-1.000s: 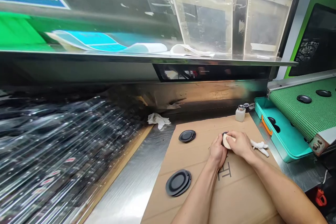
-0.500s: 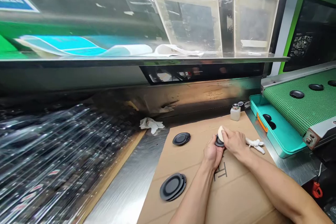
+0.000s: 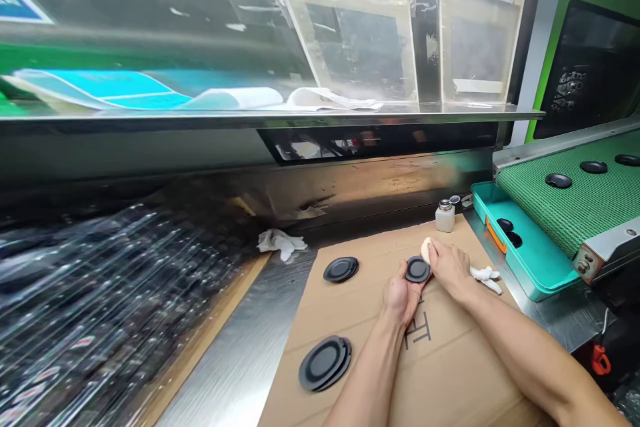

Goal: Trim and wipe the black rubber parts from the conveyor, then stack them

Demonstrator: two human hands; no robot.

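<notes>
My left hand (image 3: 400, 295) grips a round black plastic disc (image 3: 418, 269) by its edge, its ringed face turned up toward me. Pinched in my right hand (image 3: 450, 269) is a pale, cream-coloured round pad (image 3: 426, 250), tilted on edge at the disc's upper right side. Both hands are above a cardboard sheet (image 3: 370, 340). On its left part lie a small group of black discs (image 3: 340, 269) and, nearer me, a larger overlapping stack of discs (image 3: 325, 363). A white glove or cloth (image 3: 485, 275) rests just beyond my right wrist.
A small bottle with a metal cap (image 3: 445, 216) stands at the cardboard's far edge. To the right, a teal tray (image 3: 547, 273) holds black discs beneath a green conveyor belt (image 3: 565, 203) carrying more. Clear-wrapped stacks (image 3: 100, 307) fill the left. A metal shelf edge (image 3: 300, 120) runs overhead.
My right hand has shifted the pad off the disc's face to its upper right edge. The disc now shows its full face. The view has moved slightly.
</notes>
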